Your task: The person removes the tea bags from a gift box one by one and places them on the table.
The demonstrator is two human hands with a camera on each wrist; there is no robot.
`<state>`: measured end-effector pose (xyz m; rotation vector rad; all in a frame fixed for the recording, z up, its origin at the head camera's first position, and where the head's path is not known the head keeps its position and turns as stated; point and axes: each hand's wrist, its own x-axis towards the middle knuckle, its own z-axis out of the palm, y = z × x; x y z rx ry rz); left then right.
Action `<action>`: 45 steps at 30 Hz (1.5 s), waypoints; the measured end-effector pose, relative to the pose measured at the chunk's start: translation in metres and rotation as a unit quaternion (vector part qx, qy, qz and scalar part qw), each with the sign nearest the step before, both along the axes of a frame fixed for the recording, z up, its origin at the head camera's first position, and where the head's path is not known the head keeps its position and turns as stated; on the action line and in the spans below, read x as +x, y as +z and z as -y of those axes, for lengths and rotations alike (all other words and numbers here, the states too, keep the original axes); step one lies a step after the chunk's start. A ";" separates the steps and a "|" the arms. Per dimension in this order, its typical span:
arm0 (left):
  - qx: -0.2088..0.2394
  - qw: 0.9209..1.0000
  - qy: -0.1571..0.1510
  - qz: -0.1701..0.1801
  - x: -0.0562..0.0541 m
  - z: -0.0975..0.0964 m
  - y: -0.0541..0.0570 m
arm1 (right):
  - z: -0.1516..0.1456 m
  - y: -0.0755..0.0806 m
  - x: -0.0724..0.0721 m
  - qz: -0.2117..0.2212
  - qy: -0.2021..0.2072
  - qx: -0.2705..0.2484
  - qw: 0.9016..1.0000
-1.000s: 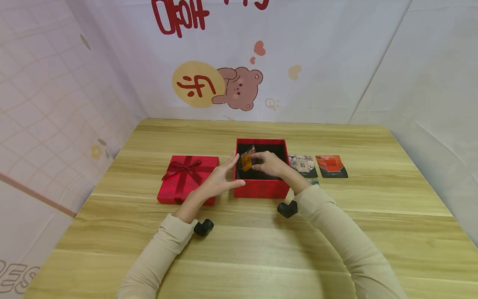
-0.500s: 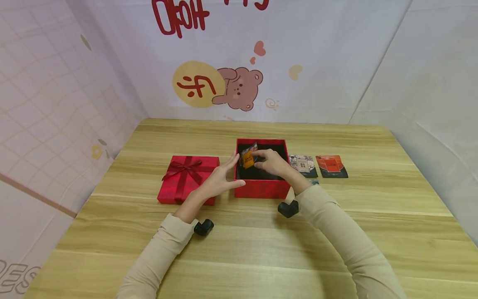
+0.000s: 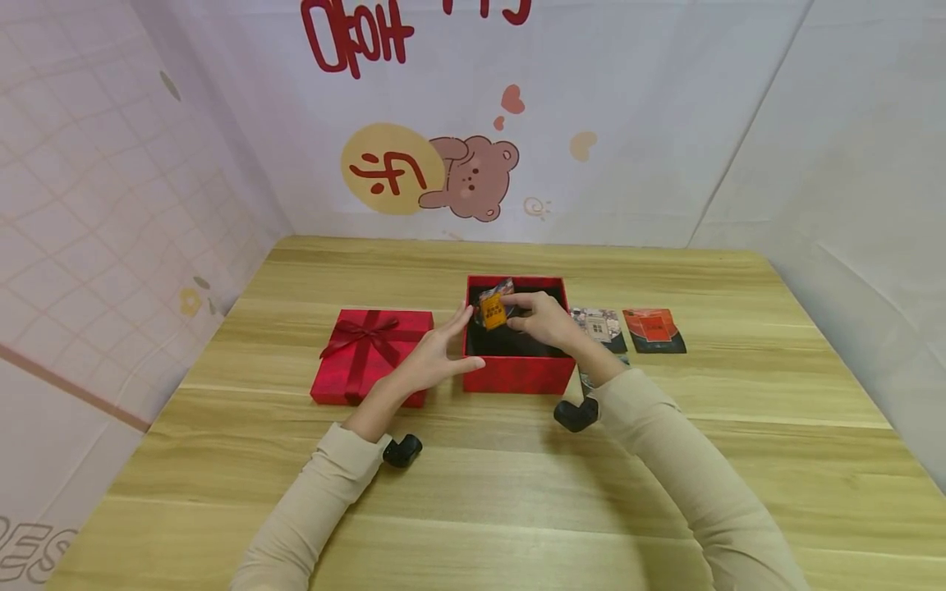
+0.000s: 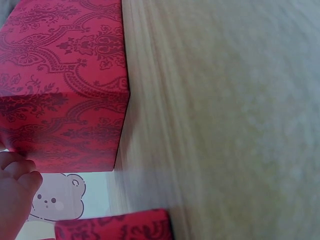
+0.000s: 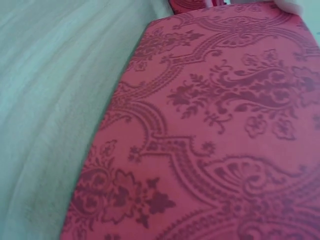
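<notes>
A red patterned gift box with a black interior stands without its lid in the head view. Over its left half, my right hand pinches a dark sachet with an orange label between thumb and fingers. The sachet is tilted and partly inside the rim. My left hand lies along the box's left side, fingers extended toward the rim and thumb stretched past the front corner. In the left wrist view its curved fingertips meet the box wall. The right wrist view is mostly box wall.
Left of the box lies its red lid with a dark red ribbon bow. On the right rest a pale patterned sachet, a red-orange one and a greenish one mostly behind the right forearm. A printed cloth hangs behind the table.
The right hand has shifted slightly right and up with the sachet, which now shows more of its orange label. The left hand, box and lid have stayed put.
</notes>
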<state>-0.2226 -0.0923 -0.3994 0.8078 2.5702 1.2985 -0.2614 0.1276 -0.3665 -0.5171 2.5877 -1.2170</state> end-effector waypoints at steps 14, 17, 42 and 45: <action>0.004 1.000 -0.003 0.004 0.000 0.001 -0.001 | -0.021 0.012 0.013 -0.005 -0.003 -0.066 0.998; 0.004 1.000 -0.004 -0.002 0.000 0.001 -0.001 | -0.027 0.014 0.016 0.013 -0.013 -0.073 0.997; 0.002 1.000 -0.004 -0.011 0.000 0.001 -0.003 | -0.087 0.016 0.048 0.075 -0.081 -0.181 0.977; 0.000 1.000 -0.002 -0.011 0.000 0.001 -0.003 | -0.091 0.016 0.050 0.072 -0.079 -0.183 0.977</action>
